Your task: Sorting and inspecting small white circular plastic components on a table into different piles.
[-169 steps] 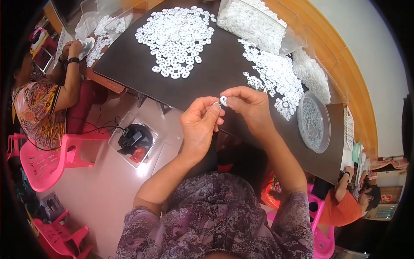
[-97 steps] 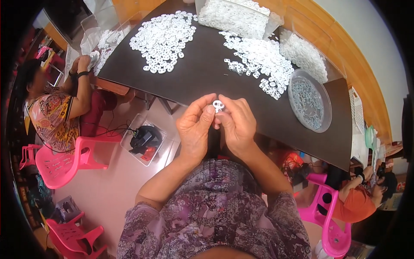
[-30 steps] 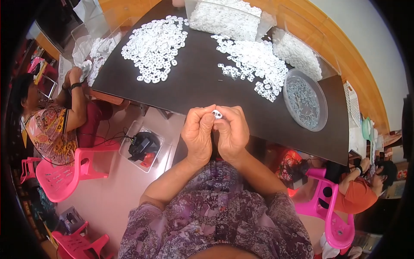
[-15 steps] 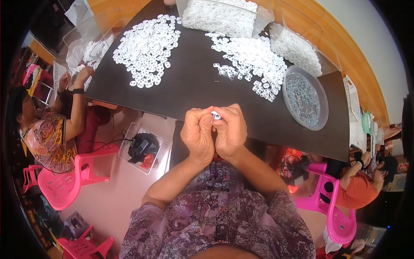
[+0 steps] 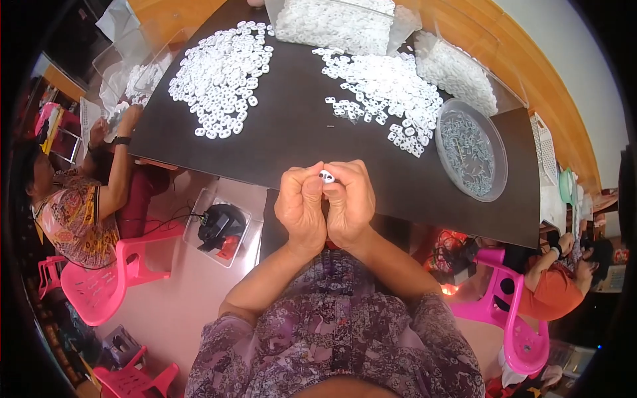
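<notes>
Between my two hands is a small white plastic piece with dark holes [image 5: 326, 176], just over the near edge of the dark table [image 5: 285, 126]. My left hand [image 5: 298, 207] pinches it from the left with thumb and forefinger. From the other side, the thumb and forefinger of my right hand [image 5: 352, 204] press on it too. The remaining fingers of both hands are curled in and partly hidden. Beyond them lie a pile of oval white pieces [image 5: 219, 76] on the left and a pile of similar white pieces [image 5: 391, 83] on the right.
A round clear tub [image 5: 502, 169] of small grey screws stands at the right. Clear bins of white pieces [image 5: 335, 26] line the back. One tiny metal pin or screw [image 5: 330, 125] lies mid-table. Co-workers sit left [image 5: 76, 205] and right [image 5: 554, 285], near pink chairs [image 5: 99, 282].
Both hands have shifted very slightly left with the white piece still pinched between them. The piece is turned a little, showing its holes differently.
</notes>
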`<state>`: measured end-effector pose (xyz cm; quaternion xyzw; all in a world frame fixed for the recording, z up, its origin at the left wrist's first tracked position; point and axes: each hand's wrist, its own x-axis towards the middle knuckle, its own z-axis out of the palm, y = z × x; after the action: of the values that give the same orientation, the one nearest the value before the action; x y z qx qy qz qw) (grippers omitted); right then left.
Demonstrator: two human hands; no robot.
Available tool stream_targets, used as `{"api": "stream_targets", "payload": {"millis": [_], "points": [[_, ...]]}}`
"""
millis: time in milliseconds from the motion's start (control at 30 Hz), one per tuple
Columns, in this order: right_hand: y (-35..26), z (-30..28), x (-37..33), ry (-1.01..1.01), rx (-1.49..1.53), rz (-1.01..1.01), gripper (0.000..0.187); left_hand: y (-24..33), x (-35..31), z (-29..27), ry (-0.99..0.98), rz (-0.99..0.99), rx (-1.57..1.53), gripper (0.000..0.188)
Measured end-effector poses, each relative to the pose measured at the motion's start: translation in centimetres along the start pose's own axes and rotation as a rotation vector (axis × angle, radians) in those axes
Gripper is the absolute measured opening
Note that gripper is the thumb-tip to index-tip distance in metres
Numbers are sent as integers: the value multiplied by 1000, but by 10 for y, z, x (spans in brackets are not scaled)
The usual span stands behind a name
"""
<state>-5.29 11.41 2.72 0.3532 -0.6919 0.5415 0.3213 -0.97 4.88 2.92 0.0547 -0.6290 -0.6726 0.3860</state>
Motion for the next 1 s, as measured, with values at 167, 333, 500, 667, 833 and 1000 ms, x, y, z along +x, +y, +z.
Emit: {"api": "stream_targets", "payload": {"millis": [167, 333, 500, 667, 833, 1000], "points": [[6, 2, -4, -29, 37, 6, 20, -9, -1, -4, -13, 13, 23, 19], [12, 2, -5, -41, 56, 21, 17, -21, 4, -4, -10, 51, 131, 18], [14, -4, 5, -70, 40, 66, 12, -11, 16, 1, -63, -70, 135, 14], [30, -45, 37, -113, -53, 560, 13, -21, 69, 9, -301, 178, 421, 9], [85, -101, 107, 44, -200, 489, 17, -60, 94, 8, -440, 443, 741, 13], [176, -189, 178, 127, -741, 183, 16, -71, 98, 24, -513, 478, 857, 11]]}}
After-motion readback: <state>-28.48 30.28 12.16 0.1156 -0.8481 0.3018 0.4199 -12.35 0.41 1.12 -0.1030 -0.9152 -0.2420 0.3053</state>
